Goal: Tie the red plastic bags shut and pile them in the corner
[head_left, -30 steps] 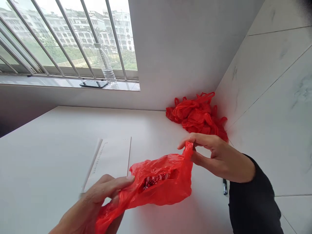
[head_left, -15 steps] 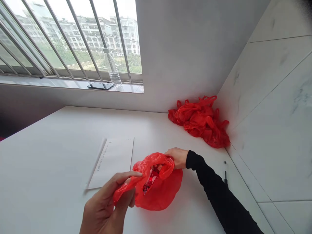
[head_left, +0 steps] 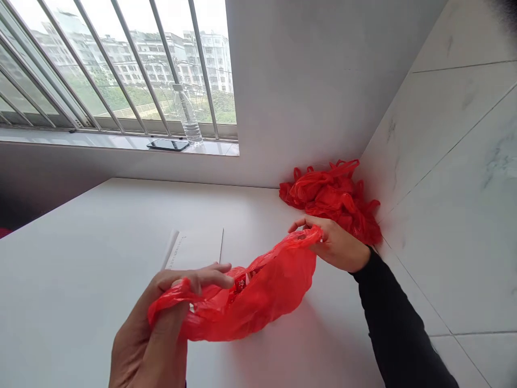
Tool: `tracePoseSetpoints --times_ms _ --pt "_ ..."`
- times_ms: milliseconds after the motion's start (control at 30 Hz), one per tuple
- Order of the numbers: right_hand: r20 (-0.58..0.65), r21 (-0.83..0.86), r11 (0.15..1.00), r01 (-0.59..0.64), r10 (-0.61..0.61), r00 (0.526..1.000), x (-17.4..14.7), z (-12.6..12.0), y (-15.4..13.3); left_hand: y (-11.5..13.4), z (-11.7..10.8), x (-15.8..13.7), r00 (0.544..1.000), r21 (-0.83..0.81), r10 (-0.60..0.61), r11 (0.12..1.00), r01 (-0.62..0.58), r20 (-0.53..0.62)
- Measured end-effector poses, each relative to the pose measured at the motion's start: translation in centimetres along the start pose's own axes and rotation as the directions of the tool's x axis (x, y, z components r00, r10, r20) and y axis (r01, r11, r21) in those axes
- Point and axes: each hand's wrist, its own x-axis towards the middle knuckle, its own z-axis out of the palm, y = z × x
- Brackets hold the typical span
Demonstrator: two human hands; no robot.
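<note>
- Holds a red plastic bag strung out between both hands above the near part of a white table, mouth partly open toward the camera.
- Pinches one gathered end of the bag between thumb and fingers of the left hand, index finger stretched out over the red film.
- Pinches the opposite end between thumb and fingers of the right hand, set higher in view than the left; wears a black sleeve on that arm.
- Shows red-and-white patterned packaging inside the mouth, mostly hidden by plastic; cannot tell its full shape.
- Has a heap of red plastic bags in the table's far corner, just behind the right hand.
- Has a white booklet lying flat beyond the left hand and partly covered by it.
- Has a smartphone lying on the windowsill, just beside an upright clear bottle.
</note>
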Motion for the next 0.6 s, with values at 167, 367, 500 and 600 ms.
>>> tracePoseSetpoints --times_ms 167,367,500,600 --pt "0.031 0.383 0.907 0.175 -0.202 0.979 -1.8 -0.9 -1.7 0.6 0.8 1.5 0.992 -0.141 -0.060 0.987 0.075 0.111" --pt "-0.123 0.227 0.963 0.142 -0.116 0.986 -1.3 -0.4 -2.1 0.9 1.5 3.5 0.935 -0.196 -0.199 0.945 0.262 0.292" --pt "-0.191 0.239 0.971 0.011 0.036 0.981 -1.6 -0.7 -2.4 0.2 2.3 4.2 0.948 -0.224 -0.174 0.945 0.237 0.268" --pt "-0.150 0.371 0.928 0.021 0.037 0.988 -2.1 -1.0 -2.8 0.1 3.0 4.3 0.947 -0.186 -0.178 0.955 0.232 0.268"
